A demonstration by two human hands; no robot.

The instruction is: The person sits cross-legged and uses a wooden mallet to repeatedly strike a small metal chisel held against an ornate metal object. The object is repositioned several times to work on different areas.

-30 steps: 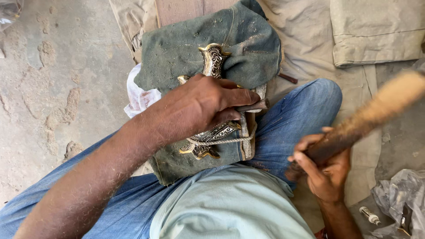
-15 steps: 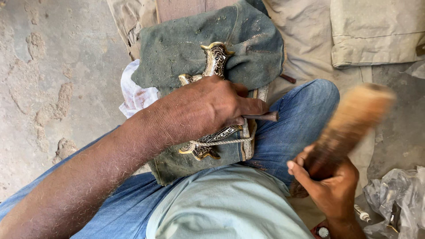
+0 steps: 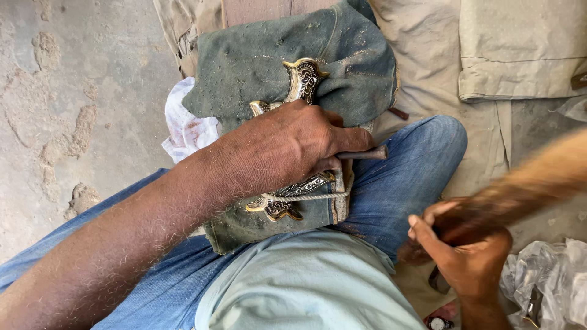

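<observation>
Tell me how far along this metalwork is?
Much of the ornate metal piece already shows raised patterning. In hand: the left hand holds a punch on it, over green cloth; the right hand holds a blurred wooden mallet. What remains is hidden.

Floor-level craft workshop: cracked concrete floor (image 3: pixel 55 110), dusty work cloths (image 3: pixel 489 55).

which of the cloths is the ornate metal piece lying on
The dark green cloth on the lap, under the left hand. The white rag only peeks out at its edge, and the beige cloth lies behind.
</observation>
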